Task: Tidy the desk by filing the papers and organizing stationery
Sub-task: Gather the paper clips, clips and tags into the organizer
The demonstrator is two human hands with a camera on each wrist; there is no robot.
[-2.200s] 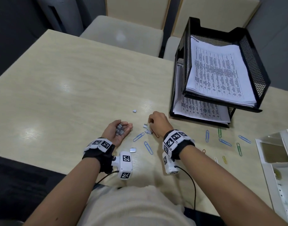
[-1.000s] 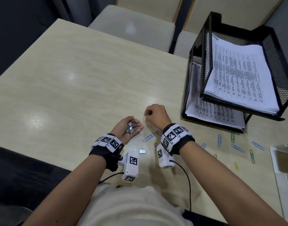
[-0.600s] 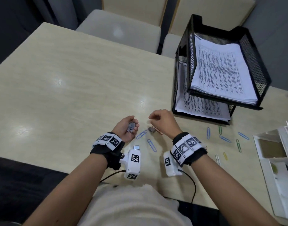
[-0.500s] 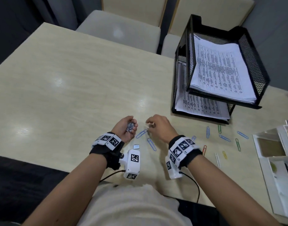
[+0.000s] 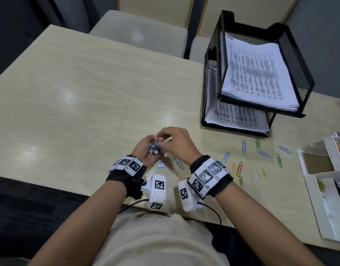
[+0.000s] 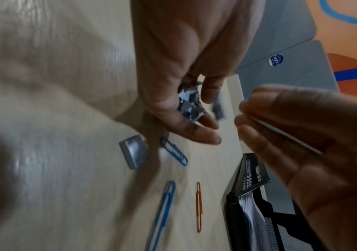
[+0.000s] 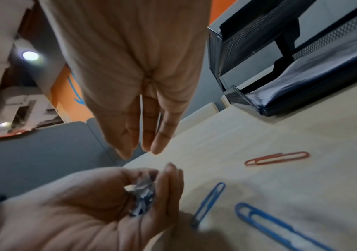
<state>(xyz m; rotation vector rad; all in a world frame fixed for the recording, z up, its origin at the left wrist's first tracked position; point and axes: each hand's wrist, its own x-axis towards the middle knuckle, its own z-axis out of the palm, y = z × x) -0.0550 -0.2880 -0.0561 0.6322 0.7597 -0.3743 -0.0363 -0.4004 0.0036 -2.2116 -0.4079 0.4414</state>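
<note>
My left hand (image 5: 144, 150) lies palm up just above the desk, fingers curled round a small pile of silver staple blocks (image 5: 153, 149) (image 6: 189, 106) (image 7: 143, 198). My right hand (image 5: 175, 143) hovers right over that palm with its fingers (image 7: 130, 135) straight and nothing between them. A blurred grey block (image 6: 218, 108) is in the air beside the left fingertips. One more staple block (image 5: 160, 164) (image 6: 134, 152) lies on the desk by my left wrist. Blue paper clips (image 5: 178, 163) (image 7: 208, 202) lie under the hands.
A black two-tier mesh tray (image 5: 213, 73) holding printed papers (image 5: 257, 73) stands at the back right. Several coloured paper clips (image 5: 261, 153) are scattered in front of it, a red one (image 7: 277, 158) nearest. A white organizer (image 5: 319, 181) sits at the right edge.
My right hand has lifted from the desk and come left over the left palm, its fingers now straightened. The left hand has stayed cupped around its pile.
</note>
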